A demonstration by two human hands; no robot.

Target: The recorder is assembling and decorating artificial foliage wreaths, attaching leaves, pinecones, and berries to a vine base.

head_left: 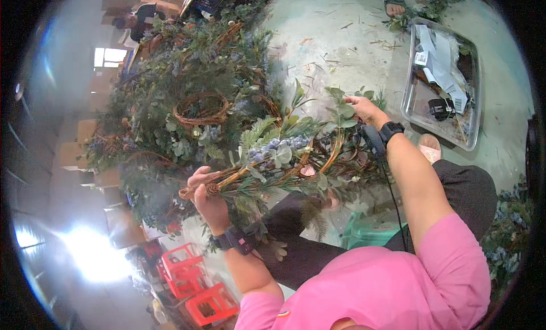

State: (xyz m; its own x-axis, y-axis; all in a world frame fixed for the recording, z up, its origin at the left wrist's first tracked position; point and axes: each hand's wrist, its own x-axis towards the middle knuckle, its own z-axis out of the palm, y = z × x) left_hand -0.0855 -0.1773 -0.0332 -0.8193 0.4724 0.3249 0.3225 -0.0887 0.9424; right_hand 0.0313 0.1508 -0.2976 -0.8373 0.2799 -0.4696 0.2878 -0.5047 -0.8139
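A wreath of brown twigs (244,172) stretches between my two hands above my lap. It carries green fern fronds, grey-green round leaves, a cluster of blue berries (272,149) and a pine cone (212,189). My left hand (209,200) is closed round the twig rim at the wreath's left end, beside the pine cone. At the far right end, my right hand (367,110) pinches a sprig of round leaves (344,112) on the wreath. Part of the wreath's underside is hidden by foliage.
A large heap of wreaths and greenery (213,65) fills the left, with a twig ring (199,121) on top. On the right floor lies a clear plastic bin (405,94) of papers. Red plastic crates (213,305) stand lower left. A person (139,25) is at upper left.
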